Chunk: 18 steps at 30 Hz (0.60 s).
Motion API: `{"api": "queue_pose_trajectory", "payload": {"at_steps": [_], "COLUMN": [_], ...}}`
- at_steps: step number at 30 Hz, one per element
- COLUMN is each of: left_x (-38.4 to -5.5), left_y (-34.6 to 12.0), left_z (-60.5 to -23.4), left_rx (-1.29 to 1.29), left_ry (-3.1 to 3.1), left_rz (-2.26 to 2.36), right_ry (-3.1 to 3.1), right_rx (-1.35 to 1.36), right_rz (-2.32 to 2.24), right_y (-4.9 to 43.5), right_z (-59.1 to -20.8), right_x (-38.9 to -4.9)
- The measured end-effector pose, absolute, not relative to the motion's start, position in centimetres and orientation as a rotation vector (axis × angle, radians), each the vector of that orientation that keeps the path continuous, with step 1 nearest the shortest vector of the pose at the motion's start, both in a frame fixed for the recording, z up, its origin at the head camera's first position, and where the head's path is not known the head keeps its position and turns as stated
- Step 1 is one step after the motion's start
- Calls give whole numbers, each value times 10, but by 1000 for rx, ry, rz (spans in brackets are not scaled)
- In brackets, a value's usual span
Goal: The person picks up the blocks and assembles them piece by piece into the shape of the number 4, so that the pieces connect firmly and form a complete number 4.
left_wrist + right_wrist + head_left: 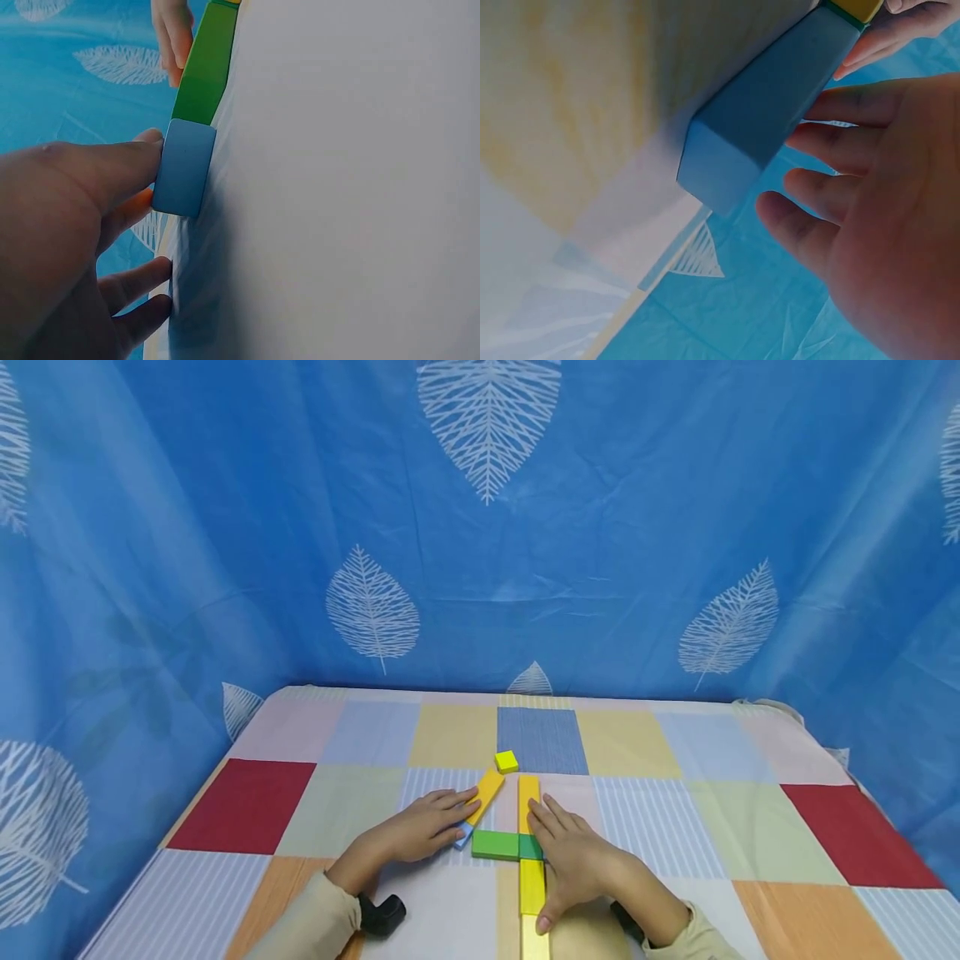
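My left hand [429, 823] lies with straight fingers over a tilted orange block [487, 792]. Its thumb rests at the upper edge of a blue block [184, 169], which shows below the orange one. My right hand [585, 860] spreads along the right side of a column of blocks. From far to near these are an orange block [528, 802], a dark green block [530, 847], a yellow block [532, 887] and a pale yellow block [534, 937]. In the right wrist view a long blue block [769, 97] sits beside the fingertips; the hand hides it from the head view.
A bright green block [495, 845] extends left from the column. Beyond the tilted orange block stands a small yellow block [507, 762]. A patchwork cloth [645, 818] covers the table, and a blue leaf-print curtain [600, 568] hangs behind and at both sides.
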<state>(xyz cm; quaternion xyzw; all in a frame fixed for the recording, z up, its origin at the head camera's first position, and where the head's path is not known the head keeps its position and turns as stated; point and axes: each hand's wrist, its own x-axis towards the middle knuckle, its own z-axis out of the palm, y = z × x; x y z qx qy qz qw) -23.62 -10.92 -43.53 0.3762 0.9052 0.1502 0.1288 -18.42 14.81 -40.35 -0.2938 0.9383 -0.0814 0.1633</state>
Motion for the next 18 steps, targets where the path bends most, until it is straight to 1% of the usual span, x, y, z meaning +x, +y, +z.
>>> {"api": "queue_pose_trajectory", "payload": {"at_steps": [5, 10, 14, 18], "left_x": [-238, -240, -239, -236], "left_y": [-112, -115, -116, -115], "left_z": [-433, -432, -435, -437], "left_rx": [1110, 1126, 1153, 1179], "left_ry": [2635, 2636, 2625, 2626], "left_rz": [439, 418, 428, 426], "right_ry": [2666, 2682, 2776, 2859], "right_rx": [-830, -827, -867, -855], "right_rz": [-262, -311, -379, -450], "right_y": [147, 145, 140, 135], "right_z": [-401, -393, -387, -389], "right_x": [-190, -203, -223, -251]}}
